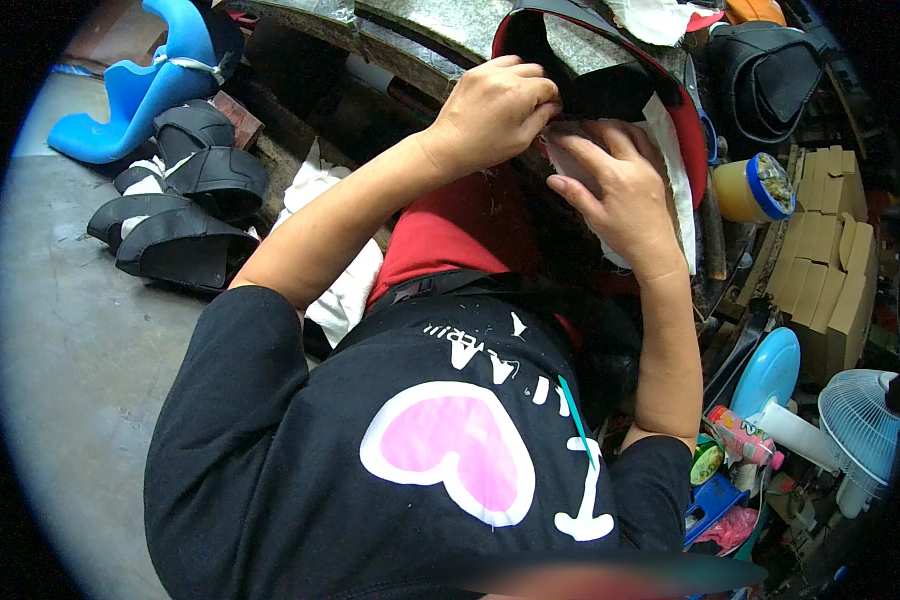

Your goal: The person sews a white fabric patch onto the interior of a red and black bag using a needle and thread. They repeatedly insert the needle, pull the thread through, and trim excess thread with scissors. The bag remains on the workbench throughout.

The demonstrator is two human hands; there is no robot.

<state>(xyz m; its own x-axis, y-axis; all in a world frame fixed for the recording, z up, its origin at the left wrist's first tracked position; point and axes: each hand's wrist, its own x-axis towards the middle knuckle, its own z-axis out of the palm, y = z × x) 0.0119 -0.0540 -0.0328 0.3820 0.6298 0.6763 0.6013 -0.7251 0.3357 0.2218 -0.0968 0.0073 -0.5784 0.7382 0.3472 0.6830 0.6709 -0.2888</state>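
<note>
A curved black piece with a red outer edge stands at the top middle, against a stone-like worktop. Along its right inner side runs a ragged whitish sheet. My left hand is closed at the near left of the piece, fingers curled and thumb tucked in; the tips hide what they pinch. To its right, my right hand lies over the whitish sheet, palm down, with its fingers stretched and the thumb apart. Part of the sheet is covered by that hand.
Black moulded pieces are stacked at the left, below a blue curved plastic form. White cloth lies by my left arm. On the right are a blue-lidded jar, cardboard boxes and a fan.
</note>
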